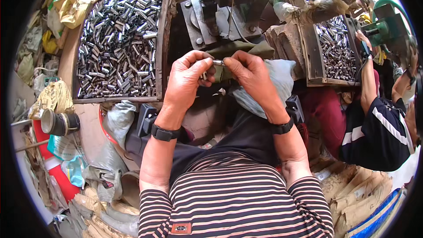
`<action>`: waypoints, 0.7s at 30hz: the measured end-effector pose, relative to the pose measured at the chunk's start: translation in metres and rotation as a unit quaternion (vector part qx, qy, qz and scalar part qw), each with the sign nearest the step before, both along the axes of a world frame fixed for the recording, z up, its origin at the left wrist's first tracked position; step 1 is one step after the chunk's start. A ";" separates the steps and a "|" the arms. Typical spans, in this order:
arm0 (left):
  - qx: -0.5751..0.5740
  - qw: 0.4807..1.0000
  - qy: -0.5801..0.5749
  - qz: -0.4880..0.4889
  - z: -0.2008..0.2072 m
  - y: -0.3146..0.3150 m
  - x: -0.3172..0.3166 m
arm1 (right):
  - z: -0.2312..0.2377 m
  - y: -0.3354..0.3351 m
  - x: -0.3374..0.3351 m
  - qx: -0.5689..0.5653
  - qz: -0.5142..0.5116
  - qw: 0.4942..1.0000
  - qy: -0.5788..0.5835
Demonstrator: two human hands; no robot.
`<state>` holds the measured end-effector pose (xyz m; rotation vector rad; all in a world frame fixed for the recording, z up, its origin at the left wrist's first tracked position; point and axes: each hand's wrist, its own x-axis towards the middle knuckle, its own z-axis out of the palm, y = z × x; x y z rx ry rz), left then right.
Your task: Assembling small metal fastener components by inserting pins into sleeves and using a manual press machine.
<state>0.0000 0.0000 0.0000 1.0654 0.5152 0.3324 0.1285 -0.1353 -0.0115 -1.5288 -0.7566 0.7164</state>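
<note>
My left hand [187, 77] pinches one end of a small shiny metal tube [218, 62] between thumb and finger. From the other side, my right hand [252, 74] grips the tube's other end with its fingertips. Another small metal piece [204, 76] shows under the curled fingers of the left hand; its full shape is hidden. Both hands are held above my lap, just in front of a machine with a bolted metal base [194, 24]. To the left stands a wooden tray [159, 57] heaped with similar short metal tubes [119, 39].
A second wooden tray [313, 57] of tubes stands at the right. Beside it a co-worker in a black top [374, 136] reaches toward a green machine [385, 28]. Olive cloth [251, 48] and a pale blue cloth [284, 72] lie near my hands. Sacks [103, 172] crowd the left.
</note>
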 end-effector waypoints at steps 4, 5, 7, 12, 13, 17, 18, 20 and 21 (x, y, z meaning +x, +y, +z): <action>0.005 1.000 0.005 0.009 0.001 -0.003 0.000 | 0.003 -0.008 -0.002 0.013 0.005 0.997 0.072; 0.000 1.000 0.005 0.012 0.001 -0.004 0.000 | 0.004 -0.010 -0.002 0.012 -0.001 0.996 0.088; 0.003 1.000 0.006 0.005 0.002 -0.006 0.003 | 0.002 -0.013 0.001 0.022 -0.006 0.996 0.089; 0.031 0.999 0.012 -0.001 0.003 -0.007 0.008 | 0.005 -0.014 0.003 0.035 -0.004 0.995 0.097; 0.044 0.999 0.017 0.000 0.005 -0.009 0.010 | 0.005 -0.014 0.002 0.039 -0.006 0.993 0.107; 0.123 0.992 0.015 0.013 0.006 -0.012 0.013 | 0.001 -0.014 0.004 0.036 -0.006 0.982 0.184; 0.123 0.992 0.016 0.011 0.005 -0.013 0.013 | -0.001 -0.015 0.005 0.036 -0.008 0.982 0.184; 0.191 0.981 0.024 -0.001 0.008 -0.014 0.014 | -0.004 -0.018 0.007 0.024 -0.006 0.987 0.158; 0.192 0.981 0.022 -0.002 0.010 -0.017 0.015 | -0.005 -0.019 0.007 0.026 -0.007 0.987 0.157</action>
